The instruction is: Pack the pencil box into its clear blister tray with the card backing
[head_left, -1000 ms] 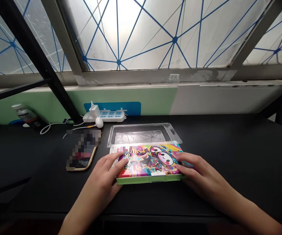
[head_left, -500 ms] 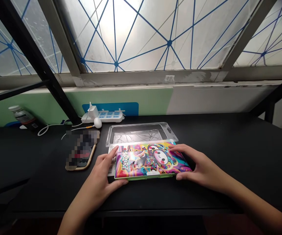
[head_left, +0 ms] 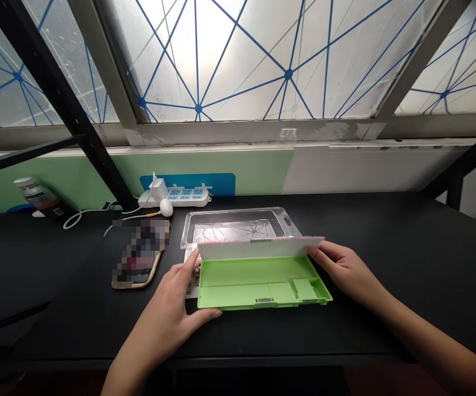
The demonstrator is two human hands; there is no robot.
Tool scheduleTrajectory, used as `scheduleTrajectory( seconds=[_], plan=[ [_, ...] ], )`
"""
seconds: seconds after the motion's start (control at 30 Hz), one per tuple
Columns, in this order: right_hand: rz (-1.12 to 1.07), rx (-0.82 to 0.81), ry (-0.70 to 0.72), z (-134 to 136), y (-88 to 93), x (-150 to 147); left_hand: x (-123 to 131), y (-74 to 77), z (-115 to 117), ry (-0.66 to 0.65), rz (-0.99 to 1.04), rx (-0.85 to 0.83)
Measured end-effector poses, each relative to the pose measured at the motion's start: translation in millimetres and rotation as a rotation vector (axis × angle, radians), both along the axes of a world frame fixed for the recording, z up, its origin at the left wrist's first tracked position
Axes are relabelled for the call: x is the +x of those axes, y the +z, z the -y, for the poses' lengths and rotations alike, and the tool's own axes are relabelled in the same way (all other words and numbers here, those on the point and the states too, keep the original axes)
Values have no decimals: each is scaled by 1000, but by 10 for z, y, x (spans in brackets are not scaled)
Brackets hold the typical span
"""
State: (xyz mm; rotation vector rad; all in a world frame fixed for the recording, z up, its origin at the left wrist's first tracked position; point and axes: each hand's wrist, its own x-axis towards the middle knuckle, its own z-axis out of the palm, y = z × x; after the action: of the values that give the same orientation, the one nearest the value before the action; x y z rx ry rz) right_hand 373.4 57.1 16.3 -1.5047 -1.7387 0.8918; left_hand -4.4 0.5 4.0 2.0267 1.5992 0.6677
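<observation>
A green plastic pencil case lies open on the black table, with divided compartments and a small latch at its front edge. Its white-lined lid stands raised at the far side, nearly upright, its printed face hidden from me. My left hand grips the case's left end, thumb at the lid's corner and fingers along the front edge. My right hand pinches the lid's right end. A barcoded paper card sticks out under the case's left side.
Behind the case lies a transparent plastic blister tray. To the left are a pixelated phone, a white power strip with a plugged-in charger and cables, and a bottle lying tilted. A frosted window with blue lines rises beyond.
The colourful lid has swung up and back from the closed case, uncovering the green compartments. My right hand has moved to the lid's right end, and my left hand stays at the left end.
</observation>
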Motion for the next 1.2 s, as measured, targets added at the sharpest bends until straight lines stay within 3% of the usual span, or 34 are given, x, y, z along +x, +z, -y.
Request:
scheduleTrajectory(
  seconds=[0.13, 0.23, 0.33, 0.57, 0.8, 1.0, 1.1, 1.2],
  plan=[
    [90, 60, 114, 53, -32, 208, -1, 10, -3, -18, -4, 29],
    [120, 140, 273, 49, -126, 369, 13, 65, -10, -11, 19, 19],
    [189, 186, 330, 35, -232, 445, 15, 92, -22, 5, 29, 0],
    [300, 319, 225, 23, -260, 270, -25, 56, -54, -31, 56, 35],
    [442, 221, 167, 39, -47, -4, 41, 100, -64, -41, -32, 77],
    [590, 223, 76, 19, -46, -47, 14, 4, -90, 22, -75, 171],
    [691, 316, 58, -9, -58, -37, 5, 0, -97, -1, -108, 187],
    [818, 513, 51, -29, -20, -49, 2, 23, -90, -32, -124, 169]
  ],
)
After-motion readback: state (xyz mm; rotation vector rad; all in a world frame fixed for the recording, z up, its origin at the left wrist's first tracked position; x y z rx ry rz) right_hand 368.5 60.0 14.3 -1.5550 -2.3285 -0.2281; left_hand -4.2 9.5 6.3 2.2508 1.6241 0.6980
